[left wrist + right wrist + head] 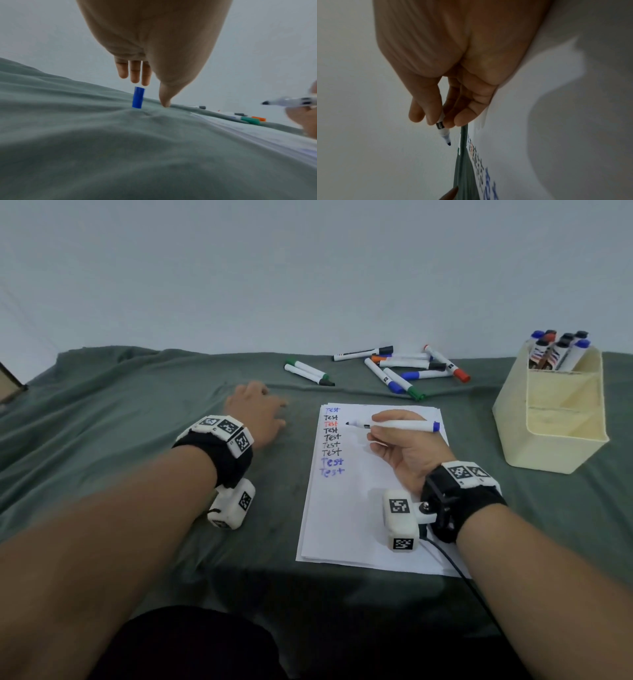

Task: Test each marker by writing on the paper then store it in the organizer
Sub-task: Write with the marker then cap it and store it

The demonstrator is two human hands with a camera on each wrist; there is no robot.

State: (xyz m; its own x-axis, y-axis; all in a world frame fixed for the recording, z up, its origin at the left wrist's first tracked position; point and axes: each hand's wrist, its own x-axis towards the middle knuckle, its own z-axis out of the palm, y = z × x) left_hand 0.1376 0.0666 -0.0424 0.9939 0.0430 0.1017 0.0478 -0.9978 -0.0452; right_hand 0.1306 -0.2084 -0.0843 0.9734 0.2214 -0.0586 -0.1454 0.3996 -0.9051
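Note:
My right hand (394,433) grips an uncapped white marker (400,425) with a blue end, held level over the top of the paper (359,508). Its dark tip points left beside the column of "Test" words. In the right wrist view the fingers (435,116) pinch the marker (442,133) near its nib. My left hand (257,409) hovers over the cloth left of the paper, fingers straight. In the left wrist view a blue cap (138,97) stands upright on the cloth just under the fingertips (135,75), and the thumb touches the cloth beside it. The cream organizer (548,422) stands at the right.
Several loose capped markers (404,368) lie on the green cloth (137,412) behind the paper, two more (308,373) to their left. Several markers (558,350) stand in the organizer's back compartment. A cable runs from my right wrist camera over the paper's lower right corner.

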